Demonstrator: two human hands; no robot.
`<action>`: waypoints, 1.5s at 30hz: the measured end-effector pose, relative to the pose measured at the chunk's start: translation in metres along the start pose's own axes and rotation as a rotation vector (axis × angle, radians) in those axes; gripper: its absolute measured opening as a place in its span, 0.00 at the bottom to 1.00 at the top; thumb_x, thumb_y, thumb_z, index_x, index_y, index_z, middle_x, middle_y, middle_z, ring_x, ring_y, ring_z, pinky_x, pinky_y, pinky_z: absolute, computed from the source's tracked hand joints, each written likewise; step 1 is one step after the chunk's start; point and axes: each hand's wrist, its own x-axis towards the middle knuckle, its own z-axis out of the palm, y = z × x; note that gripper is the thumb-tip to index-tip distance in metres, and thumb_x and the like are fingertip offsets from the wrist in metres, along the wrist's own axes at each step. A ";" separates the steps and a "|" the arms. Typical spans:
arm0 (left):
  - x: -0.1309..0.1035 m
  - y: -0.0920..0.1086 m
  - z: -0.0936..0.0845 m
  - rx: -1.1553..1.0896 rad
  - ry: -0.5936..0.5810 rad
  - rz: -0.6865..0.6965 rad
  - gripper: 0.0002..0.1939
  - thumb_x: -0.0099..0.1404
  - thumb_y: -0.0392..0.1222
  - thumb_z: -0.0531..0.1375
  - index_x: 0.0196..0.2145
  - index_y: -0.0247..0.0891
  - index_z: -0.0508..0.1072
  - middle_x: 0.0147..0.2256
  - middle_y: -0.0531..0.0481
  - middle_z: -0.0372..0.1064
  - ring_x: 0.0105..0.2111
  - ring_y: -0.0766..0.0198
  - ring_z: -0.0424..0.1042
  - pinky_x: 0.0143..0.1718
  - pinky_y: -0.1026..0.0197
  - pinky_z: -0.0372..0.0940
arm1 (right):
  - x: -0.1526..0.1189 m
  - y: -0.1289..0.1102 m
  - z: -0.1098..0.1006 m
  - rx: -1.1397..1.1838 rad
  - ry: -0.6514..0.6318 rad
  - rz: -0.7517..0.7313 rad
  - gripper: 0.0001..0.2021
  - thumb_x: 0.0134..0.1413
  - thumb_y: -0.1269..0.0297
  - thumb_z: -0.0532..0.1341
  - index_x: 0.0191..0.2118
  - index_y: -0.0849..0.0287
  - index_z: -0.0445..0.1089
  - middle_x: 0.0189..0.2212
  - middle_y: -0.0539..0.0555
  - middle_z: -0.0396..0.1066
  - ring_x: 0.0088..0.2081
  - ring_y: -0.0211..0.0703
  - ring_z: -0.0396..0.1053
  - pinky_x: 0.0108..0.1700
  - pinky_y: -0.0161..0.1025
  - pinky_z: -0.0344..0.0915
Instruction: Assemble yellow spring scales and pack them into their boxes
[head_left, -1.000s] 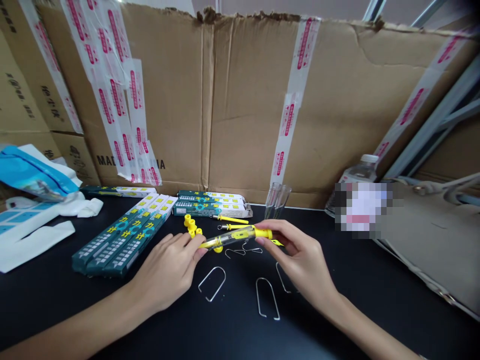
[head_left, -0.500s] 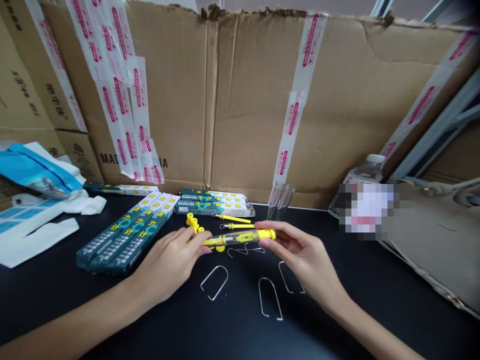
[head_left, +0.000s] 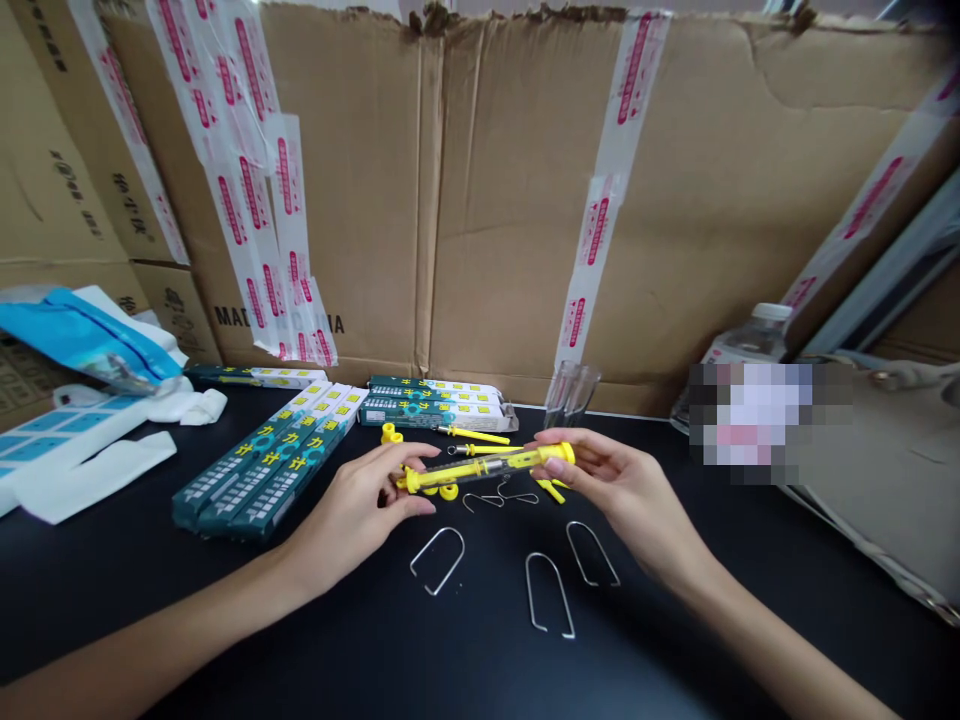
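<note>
A spring scale [head_left: 480, 467], a clear tube with yellow ends and a yellow inner part, is held nearly level above the black table. My right hand [head_left: 600, 475] pinches its right yellow end between thumb and fingers. At the left end, my left hand [head_left: 367, 490] has thumb and forefinger spread apart around the yellow cap; whether its other fingers touch the cap is hard to see. Below lie bent metal loops, one on the left [head_left: 438, 561] and two on the right [head_left: 550, 596]. Thin wire hooks [head_left: 501, 498] and a yellow rod [head_left: 474, 436] lie behind.
Green spring-scale boxes [head_left: 270, 460] lie on the left, with more boxes [head_left: 435, 403] at the back. Clear tubes [head_left: 570, 395] stand by the cardboard wall [head_left: 510, 200]. A bottle [head_left: 754, 340] and a beige bag [head_left: 885, 480] are at right, a blue packet [head_left: 90, 335] at left.
My left thumb and forefinger have spread from their closed grip on the scale, uncovering its left yellow end. The view has shifted slightly; my right hand keeps its hold.
</note>
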 end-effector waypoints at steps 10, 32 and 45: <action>0.007 -0.003 -0.003 -0.449 0.093 -0.146 0.21 0.67 0.53 0.58 0.47 0.33 0.77 0.37 0.43 0.75 0.31 0.60 0.75 0.32 0.58 0.72 | 0.004 0.005 -0.006 0.082 0.026 0.018 0.21 0.42 0.53 0.75 0.42 0.59 0.78 0.40 0.57 0.80 0.38 0.48 0.78 0.47 0.44 0.74; 0.007 0.002 -0.009 -0.632 0.252 -0.167 0.15 0.51 0.43 0.73 0.33 0.34 0.76 0.37 0.46 0.79 0.32 0.59 0.79 0.40 0.56 0.76 | 0.007 0.007 -0.009 0.233 0.044 0.114 0.23 0.41 0.55 0.76 0.44 0.58 0.78 0.36 0.56 0.80 0.35 0.45 0.78 0.44 0.41 0.75; 0.005 0.010 -0.010 -0.636 0.131 -0.061 0.17 0.57 0.40 0.69 0.44 0.34 0.77 0.45 0.42 0.77 0.40 0.57 0.77 0.42 0.55 0.75 | 0.009 0.020 -0.016 0.246 0.017 0.224 0.18 0.49 0.64 0.72 0.47 0.60 0.77 0.37 0.57 0.80 0.39 0.46 0.79 0.50 0.41 0.76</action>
